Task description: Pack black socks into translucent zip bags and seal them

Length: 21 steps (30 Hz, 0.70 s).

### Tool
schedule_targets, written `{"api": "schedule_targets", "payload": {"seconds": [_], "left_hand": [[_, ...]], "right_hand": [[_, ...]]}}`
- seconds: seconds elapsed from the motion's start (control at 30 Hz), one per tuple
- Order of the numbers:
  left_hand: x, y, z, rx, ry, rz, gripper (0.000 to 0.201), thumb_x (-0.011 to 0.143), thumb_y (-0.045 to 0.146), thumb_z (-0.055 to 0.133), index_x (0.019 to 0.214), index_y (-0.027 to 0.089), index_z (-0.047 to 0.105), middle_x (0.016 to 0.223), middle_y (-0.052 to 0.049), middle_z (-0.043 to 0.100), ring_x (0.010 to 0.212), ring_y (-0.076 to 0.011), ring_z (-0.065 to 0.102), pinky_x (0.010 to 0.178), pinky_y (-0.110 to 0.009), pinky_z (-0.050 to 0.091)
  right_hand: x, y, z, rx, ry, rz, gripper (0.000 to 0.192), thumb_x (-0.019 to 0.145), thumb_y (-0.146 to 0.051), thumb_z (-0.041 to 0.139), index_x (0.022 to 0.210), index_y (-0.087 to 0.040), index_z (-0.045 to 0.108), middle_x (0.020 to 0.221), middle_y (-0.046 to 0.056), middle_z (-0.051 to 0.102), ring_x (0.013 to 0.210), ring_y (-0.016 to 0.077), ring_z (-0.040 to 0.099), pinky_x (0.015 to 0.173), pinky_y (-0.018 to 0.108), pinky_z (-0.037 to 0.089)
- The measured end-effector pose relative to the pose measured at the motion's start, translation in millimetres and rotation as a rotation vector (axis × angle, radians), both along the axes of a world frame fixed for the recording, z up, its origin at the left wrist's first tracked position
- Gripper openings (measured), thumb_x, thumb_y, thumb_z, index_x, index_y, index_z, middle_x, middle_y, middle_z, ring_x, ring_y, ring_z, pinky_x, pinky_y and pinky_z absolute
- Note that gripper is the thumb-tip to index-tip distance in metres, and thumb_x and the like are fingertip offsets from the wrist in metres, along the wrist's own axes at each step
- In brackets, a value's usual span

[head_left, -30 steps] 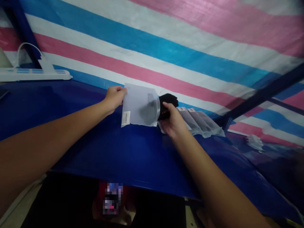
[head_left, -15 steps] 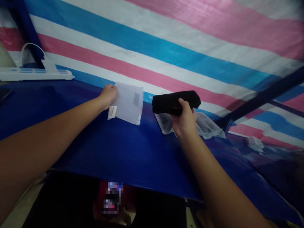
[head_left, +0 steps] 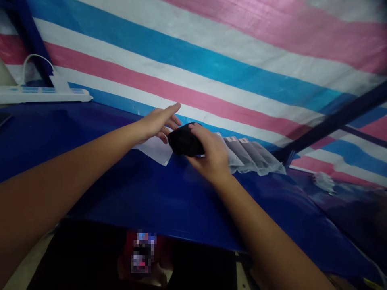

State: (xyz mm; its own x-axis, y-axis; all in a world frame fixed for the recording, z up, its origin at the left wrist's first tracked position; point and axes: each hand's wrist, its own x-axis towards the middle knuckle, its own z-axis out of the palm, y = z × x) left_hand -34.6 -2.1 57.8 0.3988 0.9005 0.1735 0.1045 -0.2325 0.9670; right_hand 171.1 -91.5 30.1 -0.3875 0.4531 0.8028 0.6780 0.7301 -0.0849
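**Right hand clamps black bundle; left hand spread over white bag**

Nearest to me, a dark space below the table edge holds a blurred red item (head_left: 142, 251) that I cannot identify. Both forearms reach forward over the blue table (head_left: 127, 193).

My right hand (head_left: 211, 155) is curled around a black rolled bundle (head_left: 184, 141), fingers wrapped over its top and thumb below; the bundle sits low over the table, roughly mid-frame, its right end hidden inside the grip. What the bundle is made of I cannot tell in this dim light.

My left hand (head_left: 159, 123) is spread, fingers extended and parted, gripping nothing. It hovers just beside the bundle's left end and over a white plastic bag (head_left: 155, 149) lying flat on the table. Whether palm or fingertips touch the bag I cannot tell. Much of the bag is covered by the hand and bundle.

Just beyond the right hand, a fanned row of clear packets (head_left: 256, 157) lies on the table, partly covered by the hand.

Farthest back: a white power strip (head_left: 42, 94) at far left and a striped tarp (head_left: 242, 60) as backdrop. A small pale object (head_left: 325, 180) at right is too blurred to name.
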Motion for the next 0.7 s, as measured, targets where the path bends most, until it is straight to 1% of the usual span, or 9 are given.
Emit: {"api": "schedule_targets", "payload": {"seconds": [0.07,0.17,0.23,0.3,0.37,0.43,0.5,0.57,0.7], "left_hand": [[3,-5,-0.2,-0.121,-0.038,-0.092,0.061,0.084,0.076,0.05,0.091,0.019,0.069,0.089,-0.011,0.071,0.076,-0.0244,0.068,0.065,-0.035,0.052],[1,-4,-5.4,-0.198,-0.025,-0.127,0.056,0.082,0.072,0.059,0.095,0.018,0.071,0.096,-0.013,0.073,0.082,-0.0258,0.069,0.067,-0.036,0.053],[1,-4,-7.1,-0.235,-0.005,-0.174,0.051,0.083,0.066,0.062,0.098,0.018,0.071,0.103,-0.013,0.074,0.088,-0.0263,0.069,0.071,-0.036,0.055],[3,-6,-6.5,-0.268,-0.012,-0.27,0.046,0.085,0.062,0.062,0.102,0.019,0.072,0.108,-0.012,0.074,0.095,-0.0258,0.069,0.076,-0.035,0.056],[5,-11,-5.0,-0.301,-0.031,-0.368,0.043,0.087,0.059,0.062,0.107,0.022,0.072,0.11,-0.01,0.075,0.101,-0.0244,0.068,0.081,-0.033,0.056],[7,-15,-3.9,-0.33,-0.054,-0.424,0.042,0.089,0.058,0.061,0.111,0.024,0.072,0.113,-0.008,0.075,0.106,-0.0227,0.068,0.084,-0.031,0.055],[9,-18,-3.9,-0.343,-0.076,-0.431,0.043,0.09,0.059,0.058,0.112,0.025,0.072,0.115,-0.007,0.075,0.109,-0.0223,0.067,0.085,-0.03,0.056],[11,-20,-4.9,-0.345,-0.095,-0.419,0.044,0.091,0.061,0.056,0.11,0.025,0.072,0.115,-0.007,0.075,0.109,-0.0233,0.068,0.083,-0.03,0.057],[16,-21,-8.4,-0.365,-0.153,-0.388,0.042,0.087,0.061,0.061,0.103,0.025,0.072,0.109,-0.008,0.076,0.104,-0.0238,0.07,0.081,-0.03,0.058]], "right_hand": [[0,3,-2.4,0.084,-0.171,0.047,0.05,0.091,-0.021,0.063,0.139,-0.029,0.053,0.14,0.007,0.063,0.136,0.0296,0.054,0.115,0.057,0.041],[-2,2,-3.7,0.126,-0.309,0.052,0.053,0.095,-0.015,0.057,0.145,-0.031,0.046,0.145,0.007,0.06,0.141,0.0271,0.049,0.118,0.06,0.037],[-4,0,-3.2,0.121,-0.358,0.046,0.054,0.097,-0.012,0.054,0.146,-0.033,0.046,0.146,0.005,0.058,0.143,0.0265,0.046,0.119,0.061,0.034],[-7,-2,-1.9,0.113,-0.392,0.04,0.052,0.098,-0.011,0.052,0.144,-0.034,0.048,0.147,0.004,0.058,0.144,0.0261,0.044,0.121,0.061,0.031],[-9,-4,-1.0,0.127,-0.417,0.046,0.046,0.1,-0.011,0.051,0.142,-0.03,0.051,0.146,0.007,0.059,0.144,0.0263,0.044,0.122,0.06,0.03],[-11,-4,-1.6,0.153,-0.417,0.049,0.041,0.101,-0.012,0.05,0.139,-0.024,0.055,0.143,0.012,0.06,0.142,0.0271,0.046,0.122,0.059,0.031],[-13,-5,-3.5,0.167,-0.377,0.027,0.04,0.101,-0.011,0.049,0.137,-0.024,0.057,0.139,0.012,0.062,0.14,0.0275,0.048,0.121,0.058,0.034],[-14,-5,-5.3,0.159,-0.327,-0.013,0.044,0.1,-0.01,0.049,0.138,-0.029,0.058,0.134,0.008,0.064,0.138,0.0273,0.05,0.12,0.057,0.036],[-14,-6,-4.2,0.129,-0.315,-0.036,0.05,0.099,-0.01,0.049,0.143,-0.033,0.054,0.128,0.005,0.068,0.133,0.0267,0.055,0.121,0.057,0.036]]}}
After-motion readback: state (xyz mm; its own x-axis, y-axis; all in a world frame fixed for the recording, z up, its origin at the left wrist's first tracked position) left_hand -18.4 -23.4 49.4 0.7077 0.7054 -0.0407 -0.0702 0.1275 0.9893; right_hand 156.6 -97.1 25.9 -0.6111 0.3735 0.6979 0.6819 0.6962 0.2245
